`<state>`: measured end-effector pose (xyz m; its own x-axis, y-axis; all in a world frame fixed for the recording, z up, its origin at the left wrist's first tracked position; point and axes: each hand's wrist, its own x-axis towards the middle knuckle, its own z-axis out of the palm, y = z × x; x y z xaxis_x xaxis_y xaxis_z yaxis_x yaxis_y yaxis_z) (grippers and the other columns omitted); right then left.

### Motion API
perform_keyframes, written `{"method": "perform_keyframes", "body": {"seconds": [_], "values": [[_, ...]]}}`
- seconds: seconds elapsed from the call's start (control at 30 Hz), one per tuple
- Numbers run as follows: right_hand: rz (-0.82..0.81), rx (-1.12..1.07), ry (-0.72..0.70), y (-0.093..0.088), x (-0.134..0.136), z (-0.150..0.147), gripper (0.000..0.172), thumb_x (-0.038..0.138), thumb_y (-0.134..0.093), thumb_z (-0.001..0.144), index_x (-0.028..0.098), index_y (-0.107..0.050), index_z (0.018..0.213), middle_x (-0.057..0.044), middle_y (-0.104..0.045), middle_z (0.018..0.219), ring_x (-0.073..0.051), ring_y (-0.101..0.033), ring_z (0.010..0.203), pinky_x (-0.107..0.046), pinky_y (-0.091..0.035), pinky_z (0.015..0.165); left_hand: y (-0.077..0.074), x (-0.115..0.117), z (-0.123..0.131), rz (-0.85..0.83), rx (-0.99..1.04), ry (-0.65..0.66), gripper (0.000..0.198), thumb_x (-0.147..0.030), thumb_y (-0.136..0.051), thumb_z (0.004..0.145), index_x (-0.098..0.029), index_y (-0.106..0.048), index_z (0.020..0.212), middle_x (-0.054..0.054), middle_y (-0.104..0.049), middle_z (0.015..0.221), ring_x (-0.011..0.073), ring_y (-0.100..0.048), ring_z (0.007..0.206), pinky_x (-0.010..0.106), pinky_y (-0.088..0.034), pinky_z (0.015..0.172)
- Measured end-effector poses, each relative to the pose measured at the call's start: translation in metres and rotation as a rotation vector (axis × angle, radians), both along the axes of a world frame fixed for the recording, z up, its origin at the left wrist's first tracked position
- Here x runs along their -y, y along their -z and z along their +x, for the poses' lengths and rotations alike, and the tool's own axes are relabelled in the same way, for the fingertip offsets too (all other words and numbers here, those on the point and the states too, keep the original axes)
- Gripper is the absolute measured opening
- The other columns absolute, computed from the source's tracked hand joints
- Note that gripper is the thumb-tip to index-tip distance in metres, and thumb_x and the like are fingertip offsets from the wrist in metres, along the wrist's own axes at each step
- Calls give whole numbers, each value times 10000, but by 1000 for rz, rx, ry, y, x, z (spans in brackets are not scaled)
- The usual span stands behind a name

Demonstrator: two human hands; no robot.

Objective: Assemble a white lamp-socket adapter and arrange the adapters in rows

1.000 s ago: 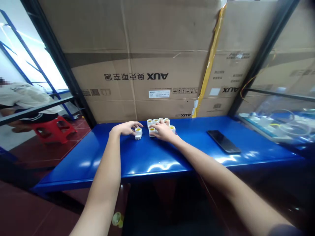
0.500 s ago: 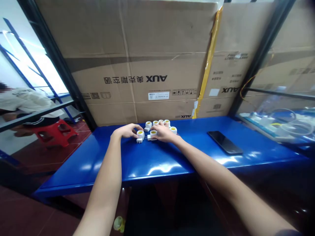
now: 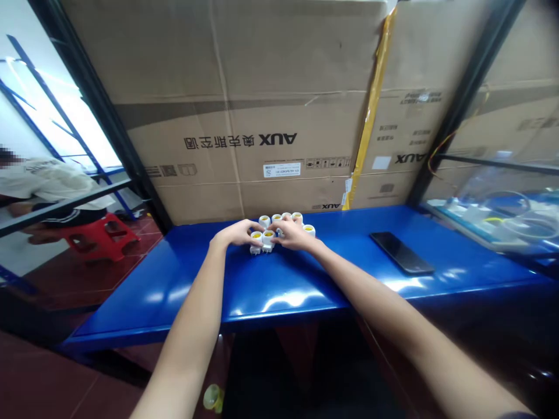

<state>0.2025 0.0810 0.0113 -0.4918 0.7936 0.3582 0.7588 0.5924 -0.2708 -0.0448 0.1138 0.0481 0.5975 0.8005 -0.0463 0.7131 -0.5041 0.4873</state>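
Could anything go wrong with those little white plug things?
Maybe two things. The white lamp socket adapters are bunched tightly between the left hand and the right hand, so one might get knocked over. Their plug prongs also stick out, so they might poke a finger.

On the blue metal table (image 3: 131, 326), a hand can pass on the right side, between the white lamp socket adapters (image 3: 309, 230) and the black smartphone (image 3: 402, 252). Behind the adapters, the big cardboard box (image 3: 262, 192) stands close and blocks the way.
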Motion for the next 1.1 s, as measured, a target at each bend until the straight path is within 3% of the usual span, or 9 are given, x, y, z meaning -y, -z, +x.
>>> {"method": "perform_keyframes", "body": {"seconds": [0.13,0.33,0.47,0.6,0.73,0.8,0.9,1.1], "values": [[-4,-26,1,5,-5,0,315,310,-703,963,290,-713,1277,-97,-724,1291,-333,-521,1313,-565,-311,1115,3,0,9,59,-4,-14,638,-629,-839,695,-217,-810,1181,32,-800,1095,284,-701,971,328,-520,860],[33,39,4,-1,-1,2,362,339,-673,984,290,-688,1343,-113,-728,1282,-349,-535,1307,-538,-344,1079,6,1,15,89,-19,-46,613,-680,-809,707,-210,-795,1101,35,-789,1045,280,-706,946,319,-507,783],[59,-82,21,-14,9,12,317,289,-607,1022,249,-671,1329,-105,-739,1324,-317,-560,1266,-520,-344,1074,6,2,15,67,2,-25,603,-668,-813,722,-201,-795,1103,42,-796,1091,291,-714,1010,322,-514,839],[31,-145,23,-21,13,33,214,301,-598,1025,233,-726,1183,-93,-779,1221,-307,-588,1199,-505,-371,1047,3,3,9,42,43,-49,720,-716,-830,702,-207,-779,1210,70,-786,1239,306,-707,1102,343,-526,944],[-1,-164,33,-21,8,49,198,354,-639,1006,225,-750,1107,-88,-784,1164,-305,-601,1159,-468,-402,1012,-3,4,-1,53,125,-130,716,-782,-685,829,-207,-785,1245,103,-783,1285,317,-709,1128,362,-544,958],[11,-165,53,-18,6,48,247,434,-689,985,226,-757,1100,-89,-783,1132,-309,-599,1143,-457,-399,991,-5,5,-5,56,151,-118,678,-769,-626,884,-215,-798,1234,99,-786,1288,313,-713,1128,362,-547,962],[68,-79,56,-11,4,38,321,539,-750,938,239,-770,1050,-90,-764,1116,-318,-586,1131,-457,-379,959,-5,5,-5,16,139,-64,654,-725,-716,835,-217,-804,1239,91,-789,1286,319,-718,1132,367,-543,983],[75,9,39,-4,1,30,242,439,-802,908,281,-800,1091,-96,-724,1200,-341,-539,1200,-488,-358,986,4,2,8,2,133,-14,667,-686,-811,753,-206,-796,1215,79,-788,1277,313,-716,1129,371,-538,993]]}}
